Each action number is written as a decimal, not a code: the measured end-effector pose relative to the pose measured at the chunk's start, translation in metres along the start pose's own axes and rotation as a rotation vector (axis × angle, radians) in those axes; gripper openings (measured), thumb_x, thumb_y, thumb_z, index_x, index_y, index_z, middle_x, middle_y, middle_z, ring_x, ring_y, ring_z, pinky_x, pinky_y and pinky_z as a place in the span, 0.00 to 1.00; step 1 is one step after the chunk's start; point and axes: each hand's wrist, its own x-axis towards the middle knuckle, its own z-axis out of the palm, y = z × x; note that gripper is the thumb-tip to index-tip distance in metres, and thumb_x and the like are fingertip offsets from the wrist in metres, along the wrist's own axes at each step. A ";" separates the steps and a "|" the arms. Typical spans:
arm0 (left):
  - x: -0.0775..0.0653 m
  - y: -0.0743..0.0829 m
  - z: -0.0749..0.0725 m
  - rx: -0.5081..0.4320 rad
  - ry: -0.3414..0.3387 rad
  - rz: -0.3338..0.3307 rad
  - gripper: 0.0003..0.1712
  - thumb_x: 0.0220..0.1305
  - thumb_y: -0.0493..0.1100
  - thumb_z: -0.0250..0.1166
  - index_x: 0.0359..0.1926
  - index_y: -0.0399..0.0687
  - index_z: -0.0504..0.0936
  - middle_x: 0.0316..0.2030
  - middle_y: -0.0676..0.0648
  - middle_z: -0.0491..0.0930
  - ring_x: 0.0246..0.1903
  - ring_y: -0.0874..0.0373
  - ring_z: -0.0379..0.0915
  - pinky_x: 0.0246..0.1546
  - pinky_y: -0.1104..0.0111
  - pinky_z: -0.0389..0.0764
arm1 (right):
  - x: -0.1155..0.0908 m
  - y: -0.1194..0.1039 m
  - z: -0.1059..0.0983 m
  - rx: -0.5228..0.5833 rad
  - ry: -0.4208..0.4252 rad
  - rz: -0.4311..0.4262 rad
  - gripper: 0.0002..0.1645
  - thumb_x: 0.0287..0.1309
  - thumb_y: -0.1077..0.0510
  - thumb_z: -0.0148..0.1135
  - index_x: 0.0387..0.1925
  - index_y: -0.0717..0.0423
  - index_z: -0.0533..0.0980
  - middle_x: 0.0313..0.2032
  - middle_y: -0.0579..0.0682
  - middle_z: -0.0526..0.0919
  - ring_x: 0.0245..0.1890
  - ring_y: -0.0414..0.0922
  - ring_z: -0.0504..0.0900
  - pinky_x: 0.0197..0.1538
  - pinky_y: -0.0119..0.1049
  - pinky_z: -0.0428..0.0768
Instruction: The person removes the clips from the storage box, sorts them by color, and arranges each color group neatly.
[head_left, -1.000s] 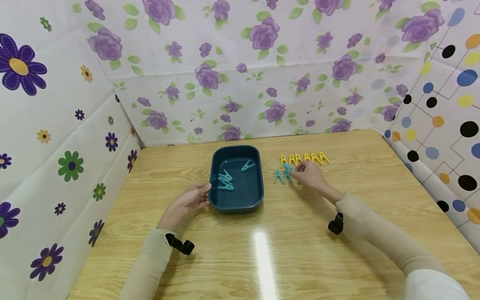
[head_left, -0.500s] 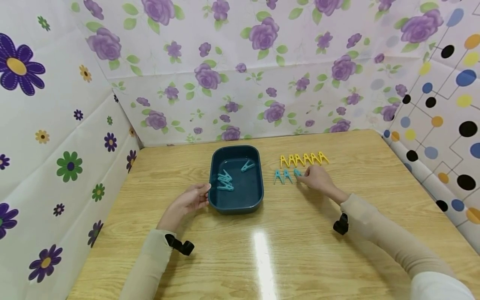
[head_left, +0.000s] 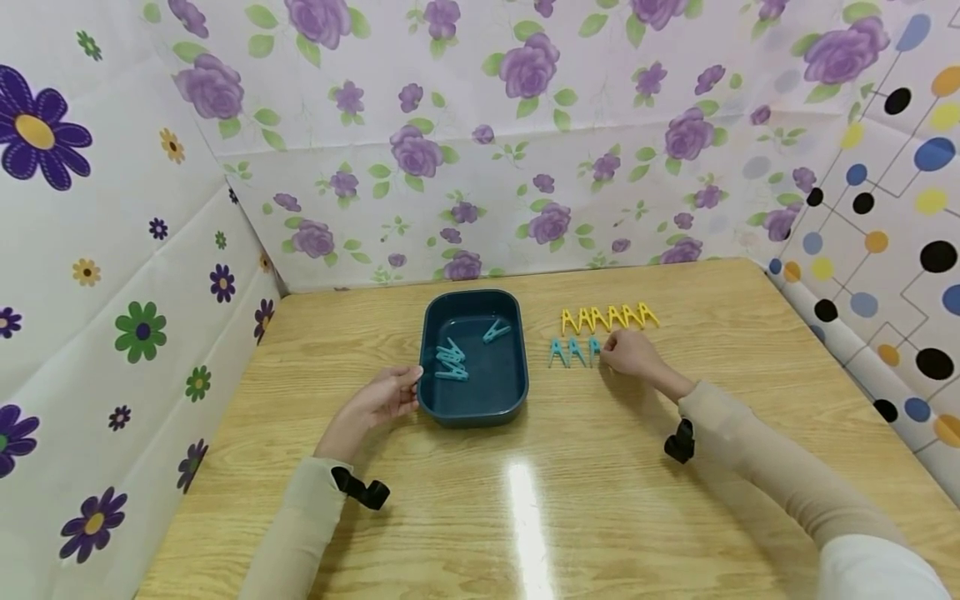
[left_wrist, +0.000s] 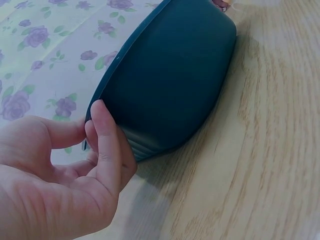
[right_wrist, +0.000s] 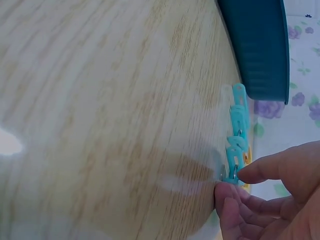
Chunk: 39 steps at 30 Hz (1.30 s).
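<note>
My left hand [head_left: 384, 397] pinches the left rim of a dark teal plastic tub [left_wrist: 170, 75], thumb on one side and fingers on the other. Inside the tub lie several light-blue clothespins [head_left: 452, 375], a few bunched at the left and one apart at the upper right. To the right of the tub, my right hand [head_left: 632, 353] pinches one leg of a light-blue clothespin [right_wrist: 234, 160] on the table. That clothespin stands third in a short row, beside two other blue clothespins [head_left: 566, 352]. Its right leg is partly hidden by the fingers in the head view.
Just behind the blue row runs a row of several yellow clothespins [head_left: 606, 317]. All stands on a wooden table [head_left: 450, 517]. Patterned cloth walls [head_left: 480, 150] enclose its back and sides.
My right hand has carried a blue clothespin rightward and set it down third in the blue row, its fingers still at it. My left hand and the tub have stayed put.
</note>
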 end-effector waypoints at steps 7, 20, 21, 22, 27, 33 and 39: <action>0.001 0.001 0.000 0.012 0.001 0.004 0.11 0.76 0.46 0.48 0.44 0.41 0.67 0.25 0.55 0.72 0.25 0.66 0.71 0.31 0.77 0.78 | 0.004 0.001 0.000 0.009 0.003 -0.006 0.13 0.62 0.60 0.53 0.26 0.61 0.79 0.16 0.49 0.79 0.14 0.40 0.69 0.23 0.32 0.66; -0.001 0.003 0.001 -0.001 -0.008 -0.004 0.11 0.76 0.46 0.48 0.45 0.40 0.67 0.26 0.55 0.72 0.25 0.65 0.71 0.31 0.77 0.78 | 0.003 -0.009 -0.014 0.075 0.025 0.011 0.17 0.64 0.60 0.50 0.23 0.62 0.77 0.13 0.47 0.72 0.14 0.40 0.63 0.23 0.33 0.63; 0.000 0.003 0.002 0.004 -0.006 -0.004 0.11 0.76 0.46 0.48 0.45 0.40 0.67 0.26 0.55 0.72 0.25 0.65 0.71 0.31 0.77 0.78 | 0.003 -0.011 -0.016 0.079 0.024 0.020 0.17 0.64 0.60 0.49 0.23 0.62 0.77 0.13 0.46 0.71 0.14 0.40 0.63 0.23 0.33 0.63; 0.000 0.003 0.002 0.006 -0.004 -0.004 0.11 0.76 0.45 0.48 0.45 0.40 0.67 0.26 0.55 0.72 0.25 0.65 0.71 0.31 0.77 0.78 | 0.004 -0.011 -0.018 0.079 0.026 0.022 0.16 0.64 0.60 0.49 0.24 0.62 0.77 0.14 0.46 0.71 0.14 0.40 0.63 0.24 0.34 0.64; 0.000 0.004 0.002 0.004 0.004 -0.009 0.10 0.76 0.45 0.48 0.43 0.40 0.67 0.25 0.55 0.72 0.24 0.65 0.71 0.30 0.77 0.78 | 0.007 -0.012 -0.021 0.082 0.038 0.002 0.15 0.64 0.59 0.49 0.32 0.64 0.79 0.23 0.53 0.79 0.19 0.42 0.68 0.26 0.34 0.67; -0.002 0.004 0.002 0.025 0.010 -0.015 0.11 0.77 0.45 0.47 0.46 0.39 0.66 0.26 0.54 0.71 0.25 0.65 0.71 0.31 0.76 0.78 | 0.012 -0.017 -0.017 0.102 0.069 -0.089 0.14 0.67 0.57 0.52 0.41 0.64 0.78 0.38 0.62 0.83 0.33 0.49 0.80 0.35 0.39 0.77; -0.004 0.008 0.005 0.093 0.018 -0.030 0.13 0.77 0.46 0.46 0.47 0.39 0.65 0.27 0.54 0.70 0.26 0.64 0.71 0.31 0.77 0.79 | 0.016 -0.032 -0.016 0.156 0.115 -0.169 0.14 0.67 0.60 0.53 0.42 0.67 0.79 0.36 0.61 0.84 0.27 0.47 0.78 0.32 0.37 0.75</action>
